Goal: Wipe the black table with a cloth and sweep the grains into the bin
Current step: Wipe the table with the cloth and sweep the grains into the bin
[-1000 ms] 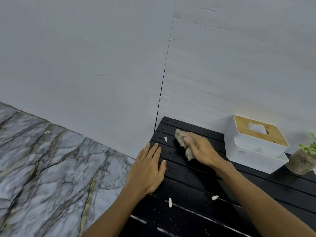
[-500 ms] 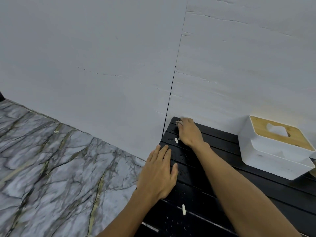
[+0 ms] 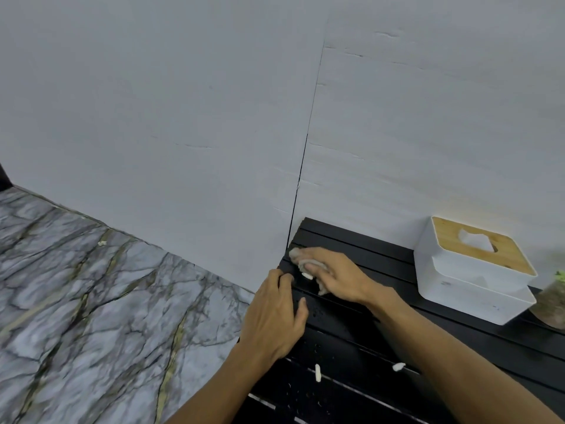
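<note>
A pale grey wall (image 3: 214, 117) of large panels fills the far and upper part of the view, with a dark vertical seam running down to the table's far left corner. Below it on the left lies a grey marble-patterned floor (image 3: 91, 301) with dark and yellowish veins. On the right stands the black table (image 3: 367, 332), its top made of long slats, dotted with tiny pale specks. At the far right of the table sits a white tissue box (image 3: 470, 280) with a wooden lid and a tissue poking out, and just beside it, at the right edge, a small potted plant (image 3: 552, 301), partly cut off. The left hand (image 3: 275, 313) rests palm down on the table's left edge, fingers released and curled loosely over the rim, holding nothing. The right hand (image 3: 336, 278) presses down near the far left corner, fingers clenched around a crumpled grey-beige cloth (image 3: 301, 260) that touches the slats. One white grain (image 3: 306, 275) lies just by the cloth, and two more grains (image 3: 318, 372) lie nearer on the table, between the forearms.
</note>
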The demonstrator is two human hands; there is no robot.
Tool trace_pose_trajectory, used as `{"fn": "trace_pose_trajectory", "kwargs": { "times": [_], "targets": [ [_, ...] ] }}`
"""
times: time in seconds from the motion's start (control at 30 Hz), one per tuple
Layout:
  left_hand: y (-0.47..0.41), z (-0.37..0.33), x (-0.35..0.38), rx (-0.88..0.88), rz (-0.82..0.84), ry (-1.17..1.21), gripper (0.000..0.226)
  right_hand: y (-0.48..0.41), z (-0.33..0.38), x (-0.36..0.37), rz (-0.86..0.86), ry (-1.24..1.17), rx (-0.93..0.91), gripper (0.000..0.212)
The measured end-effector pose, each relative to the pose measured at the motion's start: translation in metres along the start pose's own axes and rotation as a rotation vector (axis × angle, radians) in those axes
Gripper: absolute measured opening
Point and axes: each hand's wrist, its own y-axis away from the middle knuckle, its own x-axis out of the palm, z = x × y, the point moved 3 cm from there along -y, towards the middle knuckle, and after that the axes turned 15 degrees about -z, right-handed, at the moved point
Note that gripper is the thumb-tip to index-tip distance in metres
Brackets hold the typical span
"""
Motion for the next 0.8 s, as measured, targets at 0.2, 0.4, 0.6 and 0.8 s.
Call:
{"fn": "trace_pose_trajectory", "kwargs": {
  "times": [0.2,0.4,0.6,0.8],
  "targets": [
    [0.013,0.001,-0.012,0.044,0.049,-0.001,0.049,0.012,0.000,-0.037,-0.381,-0.003,0.171,0.034],
    [0.026,0.005,-0.017,0.080,0.168,-0.076,0.063,-0.018,-0.021,-0.008,-0.330,0.269,0.297,0.021],
    [0.039,0.006,-0.028,0.135,0.187,-0.081,0.065,-0.023,0.012,0.025,-0.057,0.200,0.032,0.038],
    [0.051,0.007,-0.038,0.140,0.112,-0.016,0.057,0.024,0.035,0.025,0.056,0.033,-0.109,0.036]
  ]
}}
